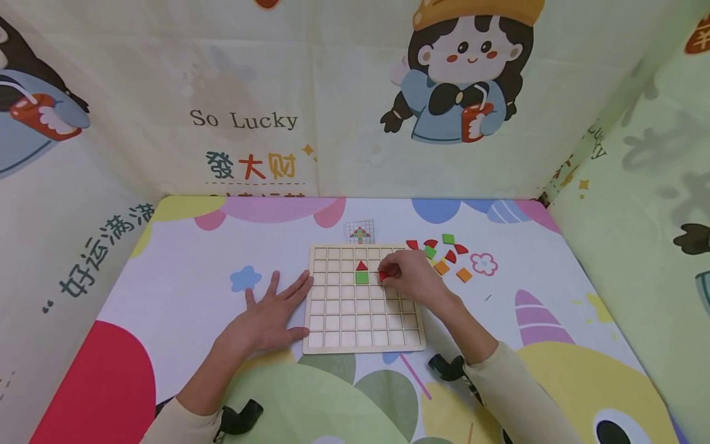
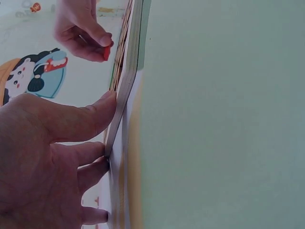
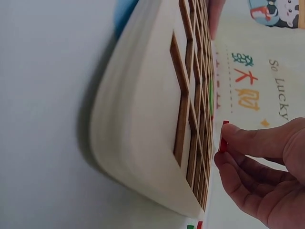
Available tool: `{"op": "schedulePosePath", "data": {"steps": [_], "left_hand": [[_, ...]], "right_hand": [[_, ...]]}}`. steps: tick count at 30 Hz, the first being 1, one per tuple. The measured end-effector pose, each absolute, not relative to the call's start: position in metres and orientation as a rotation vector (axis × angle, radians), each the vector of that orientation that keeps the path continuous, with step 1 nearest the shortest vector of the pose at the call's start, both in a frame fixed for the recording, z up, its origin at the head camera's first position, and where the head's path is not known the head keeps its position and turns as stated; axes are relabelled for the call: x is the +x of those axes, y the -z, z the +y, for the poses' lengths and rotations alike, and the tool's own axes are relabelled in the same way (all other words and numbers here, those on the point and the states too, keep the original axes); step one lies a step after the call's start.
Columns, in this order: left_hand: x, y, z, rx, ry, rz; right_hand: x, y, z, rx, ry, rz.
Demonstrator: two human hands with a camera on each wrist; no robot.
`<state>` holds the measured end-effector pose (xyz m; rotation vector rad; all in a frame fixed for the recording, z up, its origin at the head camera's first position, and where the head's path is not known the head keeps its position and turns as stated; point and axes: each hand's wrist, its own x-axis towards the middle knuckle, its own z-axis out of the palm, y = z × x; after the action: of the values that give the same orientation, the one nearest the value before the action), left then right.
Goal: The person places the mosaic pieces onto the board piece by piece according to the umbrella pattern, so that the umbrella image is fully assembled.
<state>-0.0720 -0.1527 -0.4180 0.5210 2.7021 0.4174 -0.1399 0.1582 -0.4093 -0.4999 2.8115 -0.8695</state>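
Note:
A wooden grid board (image 1: 338, 320) lies flat on the table, divided into small square cells. In its upper middle sit a red triangle tile (image 1: 362, 266) and, directly below it, a green square tile (image 1: 362, 278). My right hand (image 1: 413, 277) pinches a red tile (image 3: 224, 137) between thumb and fingertips over the right part of the board; its full shape is partly covered by the fingers. With fingers spread, my left hand (image 1: 272, 320) rests at the board's left edge, thumb (image 2: 90, 114) and fingertips touching the rim.
Loose tiles lie right of the board's top corner: green squares (image 1: 448, 238), orange squares (image 1: 464, 275) and several red pieces (image 1: 461, 249). Behind the board is a small printed grid card (image 1: 359, 232) with a coloured pattern. Printed cloth walls (image 1: 344, 154) enclose the table.

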Motion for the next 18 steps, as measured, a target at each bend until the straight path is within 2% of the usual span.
{"op": "schedulePosePath", "data": {"steps": [18], "left_hand": [[-0.072,0.418,-0.153,0.525,-0.409,2.715]], "right_hand": [[-0.147,0.411,0.140,-0.546,0.749,2.806]]}}
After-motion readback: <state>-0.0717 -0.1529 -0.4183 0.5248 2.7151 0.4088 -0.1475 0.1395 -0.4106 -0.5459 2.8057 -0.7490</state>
